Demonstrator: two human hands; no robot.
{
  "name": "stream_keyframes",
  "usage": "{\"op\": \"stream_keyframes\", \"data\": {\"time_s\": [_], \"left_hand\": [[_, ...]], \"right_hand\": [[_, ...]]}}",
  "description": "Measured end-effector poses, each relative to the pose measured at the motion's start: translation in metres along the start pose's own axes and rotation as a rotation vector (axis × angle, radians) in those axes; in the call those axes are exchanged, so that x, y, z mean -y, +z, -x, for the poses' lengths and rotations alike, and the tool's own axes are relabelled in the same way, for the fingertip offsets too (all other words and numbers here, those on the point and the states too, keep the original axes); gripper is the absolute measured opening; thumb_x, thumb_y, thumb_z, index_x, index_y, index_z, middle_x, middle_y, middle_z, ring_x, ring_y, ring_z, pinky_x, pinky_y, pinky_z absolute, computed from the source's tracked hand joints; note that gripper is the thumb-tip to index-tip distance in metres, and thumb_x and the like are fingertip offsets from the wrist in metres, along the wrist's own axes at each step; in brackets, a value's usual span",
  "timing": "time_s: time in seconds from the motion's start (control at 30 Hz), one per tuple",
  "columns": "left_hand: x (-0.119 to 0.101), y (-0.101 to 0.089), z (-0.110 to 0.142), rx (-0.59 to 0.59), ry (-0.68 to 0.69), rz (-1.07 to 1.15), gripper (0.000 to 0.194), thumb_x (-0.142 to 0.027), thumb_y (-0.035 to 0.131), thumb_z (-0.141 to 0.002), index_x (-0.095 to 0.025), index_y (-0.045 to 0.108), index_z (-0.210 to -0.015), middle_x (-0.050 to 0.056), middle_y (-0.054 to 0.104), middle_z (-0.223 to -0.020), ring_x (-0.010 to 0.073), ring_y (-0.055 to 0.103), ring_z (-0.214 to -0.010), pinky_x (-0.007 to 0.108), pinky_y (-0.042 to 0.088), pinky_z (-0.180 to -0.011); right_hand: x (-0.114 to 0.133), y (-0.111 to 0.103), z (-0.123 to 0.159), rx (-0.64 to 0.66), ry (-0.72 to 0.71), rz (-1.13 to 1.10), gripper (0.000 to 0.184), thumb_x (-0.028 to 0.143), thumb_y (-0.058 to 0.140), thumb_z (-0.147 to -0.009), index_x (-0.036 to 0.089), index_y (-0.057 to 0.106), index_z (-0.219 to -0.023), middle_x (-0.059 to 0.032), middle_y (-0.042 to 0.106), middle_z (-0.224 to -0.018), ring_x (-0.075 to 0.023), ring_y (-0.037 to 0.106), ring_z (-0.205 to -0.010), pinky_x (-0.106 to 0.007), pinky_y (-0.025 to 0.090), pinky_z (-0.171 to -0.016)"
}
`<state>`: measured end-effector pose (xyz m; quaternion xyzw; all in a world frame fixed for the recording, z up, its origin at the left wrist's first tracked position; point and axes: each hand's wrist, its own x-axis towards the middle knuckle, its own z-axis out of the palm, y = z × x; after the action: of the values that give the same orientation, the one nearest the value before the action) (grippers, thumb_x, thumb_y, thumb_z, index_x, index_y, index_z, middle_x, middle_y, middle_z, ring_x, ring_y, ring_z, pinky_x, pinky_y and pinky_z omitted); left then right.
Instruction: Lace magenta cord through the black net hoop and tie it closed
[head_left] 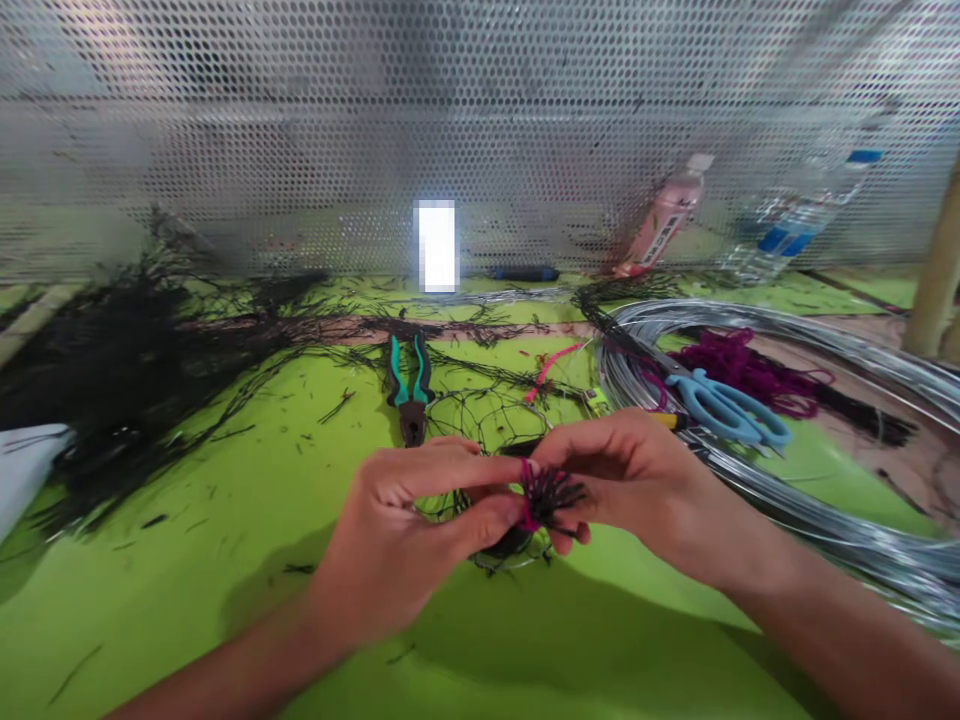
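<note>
Between my two hands sits a bundle of black netting strands [559, 492], its cut ends fanned out to the right. A magenta cord [529, 505] is wound around the bundle. My left hand [427, 520] pinches the bundle from the left with thumb and forefinger at the cord. From the other side my right hand [626, 480] has its fingers closed at the bundle and cord; its fingertips are partly hidden. Below and behind the hands, a wire hoop with black netting [480, 410] spreads over the green surface, partly covered by them.
Pliers [411, 385] with green-black handles lie beyond my hands. At right are coiled silver wire [750, 315], blue-handled scissors [727, 405] and magenta yarn [739, 375]. Black netting [112, 370] heaps at left. A pink bottle [664, 225] and a clear bottle [806, 225] lean against the perforated metal panel [337, 130].
</note>
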<state>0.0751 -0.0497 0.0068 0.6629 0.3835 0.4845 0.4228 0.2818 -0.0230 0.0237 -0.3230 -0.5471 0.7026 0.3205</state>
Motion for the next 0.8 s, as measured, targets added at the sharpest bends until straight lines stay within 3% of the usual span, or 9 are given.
{"op": "stream_keyframes", "data": {"time_s": [0.13,0.27,0.33,0.43,0.5,0.63,0.8], "left_hand": [[0.0,-0.001,-0.002,0.05,0.051,0.046,0.034,-0.011,0.081,-0.082,-0.042,0.083,-0.098,-0.004,0.081,-0.082,0.0162,0.07,-0.07,0.029,0.058,-0.064],[0.001,-0.004,-0.003,0.08,-0.011,0.099,0.03,-0.009,0.081,-0.08,-0.037,0.084,-0.09,-0.004,0.079,-0.08,0.0164,0.07,-0.072,0.027,0.056,-0.062],[0.0,-0.005,-0.002,0.09,-0.033,0.027,0.02,-0.013,0.079,-0.084,-0.032,0.083,-0.089,-0.003,0.079,-0.081,0.0158,0.07,-0.072,0.027,0.056,-0.063],[-0.004,-0.004,0.001,0.058,-0.004,-0.125,0.011,-0.015,0.073,-0.089,-0.024,0.078,-0.092,-0.002,0.078,-0.085,0.0144,0.07,-0.075,0.026,0.056,-0.068],[-0.006,-0.003,0.004,0.02,0.046,-0.215,0.009,-0.014,0.069,-0.091,-0.022,0.073,-0.091,-0.001,0.076,-0.086,0.0146,0.069,-0.08,0.026,0.055,-0.072],[-0.007,-0.002,0.007,-0.055,0.131,-0.29,0.01,-0.014,0.062,-0.095,-0.023,0.065,-0.093,-0.002,0.065,-0.086,0.014,0.061,-0.082,0.025,0.049,-0.071],[-0.009,-0.002,0.012,-0.174,0.156,-0.129,0.009,-0.019,0.057,-0.101,-0.027,0.06,-0.103,0.0,0.054,-0.088,0.014,0.051,-0.077,0.024,0.047,-0.065]], "right_hand": [[-0.007,-0.006,-0.004,0.064,0.123,-0.116,0.023,0.029,0.092,-0.07,0.012,0.077,-0.075,-0.0019,0.071,-0.06,-0.0083,0.062,-0.049,-0.017,0.046,-0.048],[-0.012,-0.01,-0.008,0.051,0.146,-0.112,0.021,0.027,0.091,-0.07,0.014,0.074,-0.071,0.0009,0.069,-0.061,-0.0072,0.062,-0.05,-0.016,0.047,-0.049],[-0.009,-0.01,-0.007,0.026,0.055,-0.068,0.02,0.029,0.089,-0.074,0.016,0.074,-0.076,0.0013,0.07,-0.066,-0.0085,0.064,-0.057,-0.018,0.051,-0.054],[-0.002,-0.007,0.0,0.007,-0.184,0.017,0.027,0.044,0.073,-0.09,0.022,0.076,-0.105,-0.0033,0.072,-0.09,-0.0148,0.068,-0.081,-0.025,0.057,-0.067],[0.001,-0.003,0.006,-0.017,-0.302,0.16,0.031,0.045,0.071,-0.092,0.025,0.074,-0.115,-0.0045,0.072,-0.099,-0.0168,0.068,-0.088,-0.028,0.058,-0.073],[0.004,0.006,0.014,-0.162,-0.398,0.475,0.007,0.023,0.078,-0.087,0.022,0.074,-0.092,0.0006,0.07,-0.079,-0.0105,0.062,-0.07,-0.022,0.051,-0.064],[0.004,0.003,0.009,-0.38,-0.349,0.437,0.01,0.025,0.075,-0.086,0.018,0.069,-0.083,0.0016,0.064,-0.062,-0.0087,0.054,-0.054,-0.019,0.042,-0.047]]}}
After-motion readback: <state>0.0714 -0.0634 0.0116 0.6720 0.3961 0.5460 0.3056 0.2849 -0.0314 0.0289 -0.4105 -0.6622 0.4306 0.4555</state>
